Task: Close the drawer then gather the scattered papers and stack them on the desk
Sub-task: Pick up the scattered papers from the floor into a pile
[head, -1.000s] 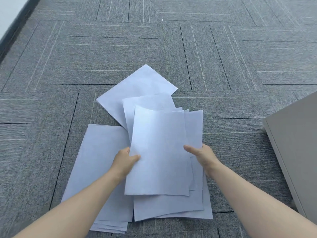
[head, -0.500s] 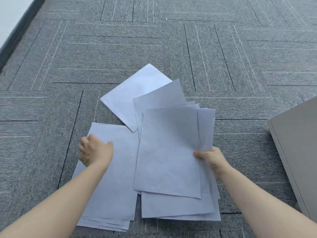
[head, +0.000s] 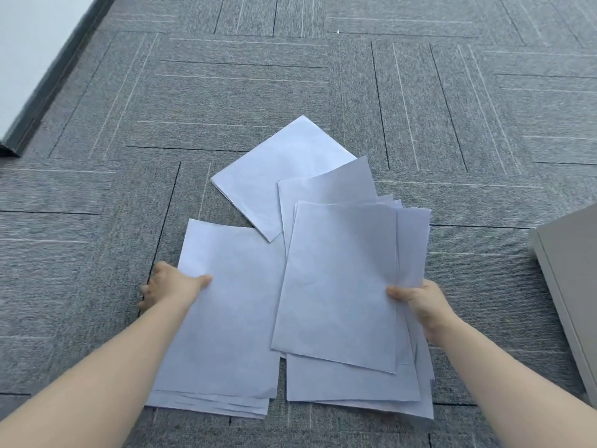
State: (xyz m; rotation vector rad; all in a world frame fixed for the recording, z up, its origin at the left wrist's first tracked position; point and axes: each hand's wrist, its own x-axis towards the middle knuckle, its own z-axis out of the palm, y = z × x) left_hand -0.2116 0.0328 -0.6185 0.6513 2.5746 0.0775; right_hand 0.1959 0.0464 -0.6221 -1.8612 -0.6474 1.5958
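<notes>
White papers lie scattered on the grey carpet. My right hand grips the right edge of a loose bundle of sheets, thumb on top, with the bundle fanned out and raised a little. A second pile of sheets lies flat to the left. My left hand pinches that pile's left edge, thumb on top and fingers underneath. A third small stack lies angled farther away, touched by neither hand. No desk top shows.
A grey cabinet side stands at the right edge, close to my right arm. A dark baseboard and white wall run along the upper left. Grey carpet tiles stretch ahead.
My left hand let go of the held bundle, moved left and took hold of the left pile's edge. My right hand kept the bundle and shifted it slightly right.
</notes>
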